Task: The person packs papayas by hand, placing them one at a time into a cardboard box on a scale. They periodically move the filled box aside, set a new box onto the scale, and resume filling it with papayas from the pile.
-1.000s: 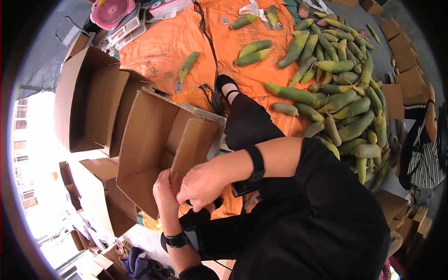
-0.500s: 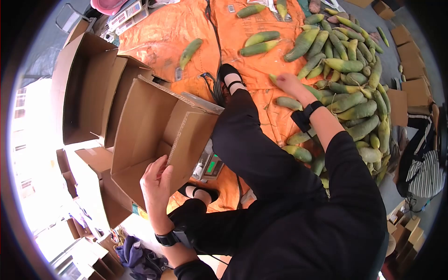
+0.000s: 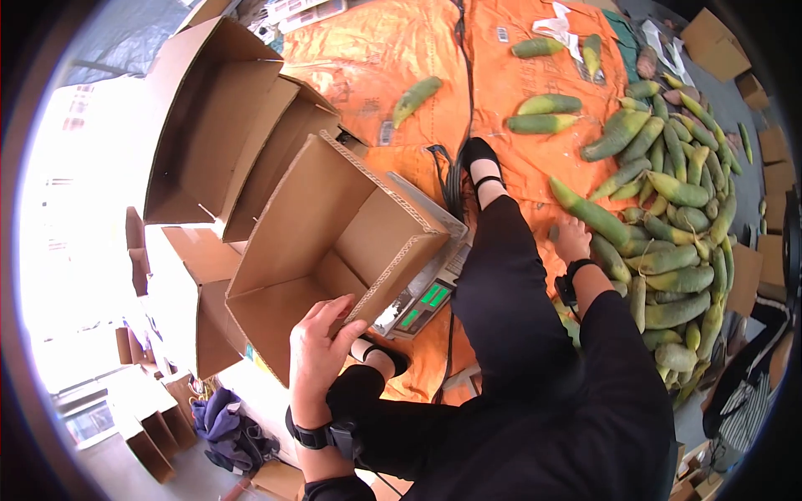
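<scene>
My left hand (image 3: 322, 341) is at the near rim of an open cardboard box (image 3: 288, 209), with its thumb and fingers curled about the wall's edge. The box tilts toward me, and its visible inside holds nothing. My right hand (image 3: 573, 240) is closed over a green radish (image 3: 554, 234) at the left side of a radish heap. Only a small end of that radish shows; the hand hides the rest. Just above the hand lies a long green radish (image 3: 589, 210). The heap of green radishes (image 3: 672, 259) spreads out to the right.
A digital scale (image 3: 422, 305) with lit green displays is beside the box. More open cartons (image 3: 217, 117) stand at the left. Several loose radishes (image 3: 547, 104) lie on the orange sheet (image 3: 380, 50). My legs (image 3: 510, 284) stretch between box and heap. A dark cable crosses the sheet.
My right hand has moved from the long radish to a shorter one nearer me, uncovering the long one. The view has shifted, and the left hand stays at the box rim.
</scene>
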